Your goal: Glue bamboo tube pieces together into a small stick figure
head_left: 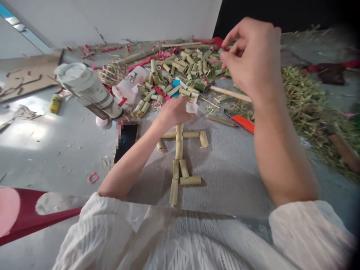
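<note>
My right hand (250, 56) is raised above the far pile, thumb and forefinger pinching what looks like a small greenish bamboo piece (223, 50), mostly covered by the fingers. Lower down, my left hand (176, 110) hovers at the top of a figure laid out from cut bamboo pieces (179, 144); its thumb and forefinger are apart. The figure has a trunk, two side arms with bent ends, and two legs, one with a piece (190, 180) lying crosswise. It lies flat on a grey board (225, 165). My left hand hides whatever is at the figure's top.
Many short bamboo tubes (194, 67) are heaped behind the board. An orange-handled cutter (243, 123) and a wooden stick (230, 93) lie at right, near a heap of shavings (303, 101). At left are a phone (126, 142), a white tumbler (95, 90) and a plastic cup (129, 86).
</note>
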`<state>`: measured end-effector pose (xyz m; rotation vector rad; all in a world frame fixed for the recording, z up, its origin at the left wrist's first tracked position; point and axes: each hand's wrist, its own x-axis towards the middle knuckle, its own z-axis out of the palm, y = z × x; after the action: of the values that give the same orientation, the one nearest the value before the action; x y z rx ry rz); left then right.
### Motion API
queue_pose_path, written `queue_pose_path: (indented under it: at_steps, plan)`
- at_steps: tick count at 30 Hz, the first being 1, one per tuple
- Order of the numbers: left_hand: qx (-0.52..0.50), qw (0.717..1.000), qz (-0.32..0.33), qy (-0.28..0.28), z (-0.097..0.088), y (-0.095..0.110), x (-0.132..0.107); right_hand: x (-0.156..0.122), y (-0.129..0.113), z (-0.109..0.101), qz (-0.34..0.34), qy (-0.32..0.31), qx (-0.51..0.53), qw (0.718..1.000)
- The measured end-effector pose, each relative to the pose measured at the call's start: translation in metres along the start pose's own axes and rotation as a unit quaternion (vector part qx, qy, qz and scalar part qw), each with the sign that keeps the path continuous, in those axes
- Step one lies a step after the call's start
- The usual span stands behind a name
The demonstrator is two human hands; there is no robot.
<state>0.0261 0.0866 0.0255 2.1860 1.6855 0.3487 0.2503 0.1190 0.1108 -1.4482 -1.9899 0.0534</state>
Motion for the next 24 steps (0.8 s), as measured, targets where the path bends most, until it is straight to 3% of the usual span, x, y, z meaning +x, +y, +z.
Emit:
queue_pose_path:
  at_steps: [3, 6, 11, 16, 18, 21, 24]
  plan:
    - [-0.036, 0.999, 0.010, -0.010, 0.007, 0.002, 0.001, -0.002, 0.004, 0.001, 0.005, -0.014, 0.053, 0.998]
    - [-0.027, 1.000, 0.011, 0.001, 0.000, 0.005, 0.000, -0.005, 0.003, -0.007, -0.001, -0.039, 0.065, 0.997]
    - [-0.080, 0.991, 0.035, 0.101, -0.041, 0.007, -0.008, -0.005, -0.003, -0.023, -0.028, -0.060, 0.085, 0.994]
    - [-0.143, 0.966, 0.044, 0.212, -0.076, 0.020, -0.024, -0.007, -0.023, -0.016, -0.081, -0.217, 0.139, 0.963]
    - [-0.126, 0.964, 0.043, 0.230, -0.083, 0.027, -0.031, -0.011, -0.037, -0.010, -0.071, -0.221, 0.122, 0.965]
    - [-0.090, 0.972, 0.048, 0.213, -0.096, 0.034, -0.041, -0.018, -0.055, -0.005, -0.076, -0.160, 0.094, 0.980]
    - [-0.093, 0.984, 0.071, 0.133, -0.118, 0.027, -0.052, -0.022, -0.060, -0.005, -0.099, -0.129, 0.109, 0.981]
